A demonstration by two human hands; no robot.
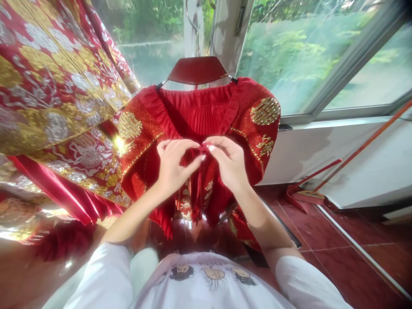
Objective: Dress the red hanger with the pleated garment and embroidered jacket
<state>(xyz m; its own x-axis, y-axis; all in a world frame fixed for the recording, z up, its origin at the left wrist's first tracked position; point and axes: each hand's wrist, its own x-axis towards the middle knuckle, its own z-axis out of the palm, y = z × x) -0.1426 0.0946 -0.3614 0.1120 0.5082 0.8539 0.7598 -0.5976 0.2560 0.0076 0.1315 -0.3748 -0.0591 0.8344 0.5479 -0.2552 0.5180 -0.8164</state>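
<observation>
A red jacket [193, 95] with gold embroidery and a gathered neckline hangs on a hanger with a wide red top [198, 71]. At the middle of its front opening, my left hand [177, 163] and my right hand [229, 161] meet at a thin red cloth tie [204, 148]. My right thumb and forefinger pinch the tie. The fingertips of my left hand are closed on it from the other side, the thumb held a little lower. Loose red strips hang below my fingers. How the tie is looped between the fingertips is too small to tell.
Heavily embroidered red, gold and silver garments [58, 81] hang close on the left. Behind the hanger are windows [289, 56] with a metal frame. At the right, a dustpan [298, 197] and a long orange pole [363, 143] stand on the red tiled floor [334, 262].
</observation>
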